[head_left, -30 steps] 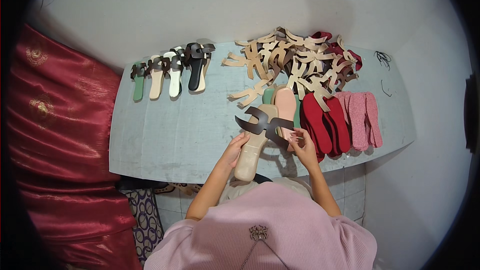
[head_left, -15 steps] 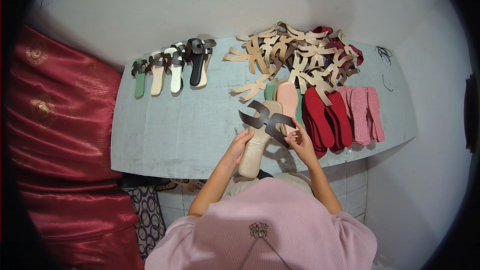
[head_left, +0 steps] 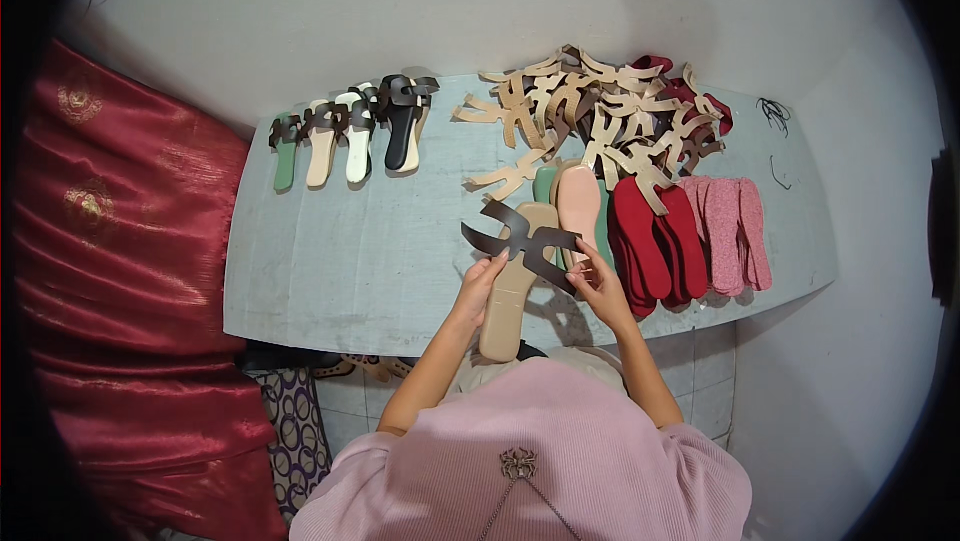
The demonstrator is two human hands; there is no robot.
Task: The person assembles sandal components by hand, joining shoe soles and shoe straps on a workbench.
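Note:
A beige sandal sole (head_left: 506, 313) stands lengthwise before me at the table's front edge, its lower end past the edge. My left hand (head_left: 478, 291) is closed round its left side, the thumb reaching up to the strap. Across the sole's upper half lies a dark brown H-shaped sandal strap (head_left: 519, 244), its ends spreading beyond both sides. My right hand (head_left: 598, 284) pinches the strap's right-hand ends between thumb and fingers. Just beyond the right hand are a pale pink sole (head_left: 578, 203) and green soles (head_left: 544, 184).
Finished-looking sandals (head_left: 322, 146) in several colours line the table's (head_left: 330, 261) back left. A heap of beige and brown straps (head_left: 600, 106) fills the back right. Red soles (head_left: 638, 241) and pink speckled soles (head_left: 720, 231) lie at right. A red curtain (head_left: 130, 271) hangs at left.
The strap has shifted a little to the left across the sole. The sole has turned slightly more upright, and my right hand has moved slightly left with the strap.

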